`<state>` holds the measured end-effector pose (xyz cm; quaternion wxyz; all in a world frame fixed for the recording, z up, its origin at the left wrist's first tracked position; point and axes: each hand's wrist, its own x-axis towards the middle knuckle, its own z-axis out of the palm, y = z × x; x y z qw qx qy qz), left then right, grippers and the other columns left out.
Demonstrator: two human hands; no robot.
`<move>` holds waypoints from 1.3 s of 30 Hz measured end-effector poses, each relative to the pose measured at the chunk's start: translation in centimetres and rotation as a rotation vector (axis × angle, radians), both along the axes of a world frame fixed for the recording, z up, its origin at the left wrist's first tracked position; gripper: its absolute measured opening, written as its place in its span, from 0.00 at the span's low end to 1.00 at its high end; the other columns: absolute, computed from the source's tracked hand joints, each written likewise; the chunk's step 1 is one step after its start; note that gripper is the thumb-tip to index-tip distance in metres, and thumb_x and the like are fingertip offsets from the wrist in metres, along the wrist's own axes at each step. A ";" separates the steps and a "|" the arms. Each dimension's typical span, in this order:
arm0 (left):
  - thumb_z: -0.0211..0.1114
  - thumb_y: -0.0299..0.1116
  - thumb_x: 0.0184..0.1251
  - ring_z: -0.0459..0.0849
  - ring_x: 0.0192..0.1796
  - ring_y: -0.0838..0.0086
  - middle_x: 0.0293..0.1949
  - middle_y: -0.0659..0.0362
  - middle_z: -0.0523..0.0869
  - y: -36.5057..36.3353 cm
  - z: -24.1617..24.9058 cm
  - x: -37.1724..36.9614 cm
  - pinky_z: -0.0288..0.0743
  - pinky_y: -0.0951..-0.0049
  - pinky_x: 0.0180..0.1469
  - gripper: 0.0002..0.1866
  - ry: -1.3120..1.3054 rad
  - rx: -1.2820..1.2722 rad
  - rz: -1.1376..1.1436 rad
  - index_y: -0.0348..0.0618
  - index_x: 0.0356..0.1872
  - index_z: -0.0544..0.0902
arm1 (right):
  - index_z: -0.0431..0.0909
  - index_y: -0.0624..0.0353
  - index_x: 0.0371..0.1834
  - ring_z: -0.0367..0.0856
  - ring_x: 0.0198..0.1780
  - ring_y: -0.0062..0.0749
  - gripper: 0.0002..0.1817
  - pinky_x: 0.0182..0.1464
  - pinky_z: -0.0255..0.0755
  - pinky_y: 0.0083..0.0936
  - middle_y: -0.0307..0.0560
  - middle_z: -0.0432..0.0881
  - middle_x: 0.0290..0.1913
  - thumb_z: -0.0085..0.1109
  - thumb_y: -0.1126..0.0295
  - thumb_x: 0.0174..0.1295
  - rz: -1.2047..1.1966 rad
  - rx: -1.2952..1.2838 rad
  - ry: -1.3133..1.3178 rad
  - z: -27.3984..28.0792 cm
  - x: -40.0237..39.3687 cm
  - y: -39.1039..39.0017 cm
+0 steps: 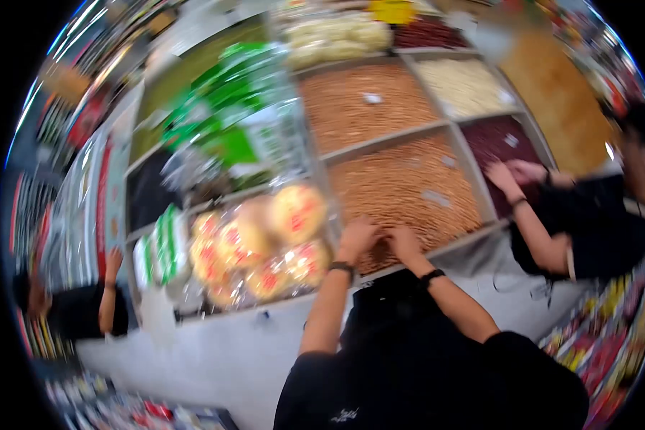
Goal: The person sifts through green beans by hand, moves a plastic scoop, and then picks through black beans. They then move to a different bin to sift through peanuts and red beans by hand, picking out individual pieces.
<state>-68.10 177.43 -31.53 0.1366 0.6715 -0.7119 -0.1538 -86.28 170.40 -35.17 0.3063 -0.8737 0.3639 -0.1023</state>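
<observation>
My left hand (358, 241) and my right hand (404, 244) are close together over the near edge of a bin of reddish-brown peanuts (401, 183). Both hands curl inward with the fingers bent down at the peanuts. Anything between the fingertips is too blurred to make out. Each wrist wears a dark band. Pale paper scraps (436, 198) lie on the peanuts beyond my hands. To the left of my left hand are plastic-wrapped round yellowish cakes (294, 215) with red print.
At right, a co-worker's hands (512, 175) reach into a bin of dark red beans (498, 143). Another person's arm (110, 294) is at far left. Green-and-white bags (229, 93) lie behind the cakes. More peanuts (365, 107) and pale grains (462, 86) fill farther bins.
</observation>
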 end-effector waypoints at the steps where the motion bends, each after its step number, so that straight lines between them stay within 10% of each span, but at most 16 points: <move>1: 0.65 0.46 0.67 0.85 0.50 0.56 0.42 0.53 0.88 -0.3 -0.5 0.0 0.79 0.55 0.52 0.13 -0.044 -0.079 -0.028 0.50 0.41 0.89 | 0.89 0.50 0.44 0.85 0.44 0.55 0.12 0.49 0.78 0.46 0.57 0.88 0.40 0.64 0.71 0.58 -0.057 -0.024 -0.128 -0.9 -0.2 0.3; 5: 0.67 0.43 0.66 0.84 0.47 0.57 0.37 0.55 0.85 -0.8 0.6 -0.3 0.79 0.56 0.50 0.12 0.008 -0.091 -0.006 0.45 0.36 0.89 | 0.84 0.57 0.35 0.85 0.42 0.58 0.12 0.44 0.77 0.49 0.57 0.86 0.36 0.62 0.59 0.63 -0.149 -0.016 -0.034 -0.3 0.0 0.5; 12: 0.65 0.39 0.68 0.85 0.47 0.55 0.38 0.52 0.86 -1.6 -0.1 -0.4 0.80 0.55 0.47 0.11 0.007 -0.037 0.016 0.43 0.35 0.86 | 0.79 0.60 0.50 0.82 0.50 0.55 0.14 0.50 0.77 0.48 0.55 0.81 0.50 0.60 0.72 0.61 -0.205 -0.034 0.084 2.2 0.1 0.1; 18: 0.62 0.41 0.71 0.85 0.40 0.49 0.33 0.47 0.84 -1.6 -0.3 0.4 0.79 0.51 0.44 0.14 0.066 -0.054 0.105 0.40 0.33 0.80 | 0.85 0.55 0.35 0.81 0.45 0.52 0.07 0.48 0.77 0.44 0.51 0.81 0.40 0.63 0.65 0.59 -0.161 -0.111 -0.046 0.6 0.1 -0.4; 31: 0.60 0.38 0.71 0.87 0.42 0.51 0.37 0.48 0.88 -0.8 -0.4 -0.3 0.80 0.51 0.45 0.12 0.146 0.012 0.108 0.40 0.34 0.85 | 0.86 0.65 0.47 0.85 0.49 0.54 0.13 0.52 0.79 0.41 0.58 0.87 0.46 0.65 0.70 0.62 -0.150 -0.066 -0.415 1.6 0.2 -0.4; 33: 0.60 0.31 0.68 0.90 0.40 0.55 0.39 0.49 0.90 -1.3 -6.2 -0.2 0.83 0.54 0.43 0.09 -0.236 0.158 -0.099 0.41 0.37 0.88 | 0.86 0.65 0.51 0.89 0.44 0.44 0.15 0.49 0.80 0.34 0.56 0.90 0.45 0.65 0.67 0.67 -0.114 0.231 -0.321 4.0 0.3 -0.4; 39: 0.63 0.34 0.61 0.87 0.44 0.57 0.36 0.55 0.90 2.2 -0.8 -1.2 0.82 0.58 0.46 0.07 0.112 -0.089 0.076 0.46 0.34 0.88 | 0.86 0.70 0.42 0.82 0.34 0.20 0.08 0.38 0.76 0.24 0.43 0.87 0.32 0.64 0.74 0.69 0.016 0.667 -0.366 -0.7 -0.3 -1.0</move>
